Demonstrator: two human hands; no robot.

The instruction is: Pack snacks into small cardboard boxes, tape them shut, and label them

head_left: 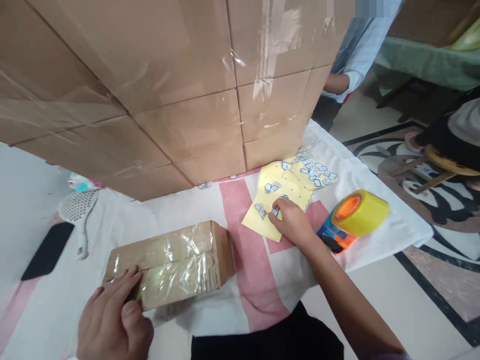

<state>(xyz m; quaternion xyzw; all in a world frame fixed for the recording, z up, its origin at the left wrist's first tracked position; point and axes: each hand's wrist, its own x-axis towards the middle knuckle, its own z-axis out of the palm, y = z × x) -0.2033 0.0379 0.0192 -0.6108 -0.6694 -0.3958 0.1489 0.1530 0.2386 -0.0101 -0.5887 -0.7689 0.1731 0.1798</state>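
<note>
A small cardboard box, wrapped in shiny clear tape, lies near the front of the cloth-covered table. My left hand is on its left end, fingers over the top and thumb by the near corner. To the right, my right hand pinches at a small blue-edged paper piece on a yellow sheet; the fingertips partly hide it. Several similar white and grey pieces lie around it. Another yellow sheet behind carries rows of such pieces.
Large taped cardboard boxes stand stacked at the back. A tape dispenser with yellow tape lies at right. On the left are a white slotted skimmer and a dark phone-like slab. A person's arm shows behind; another person sits on a stool.
</note>
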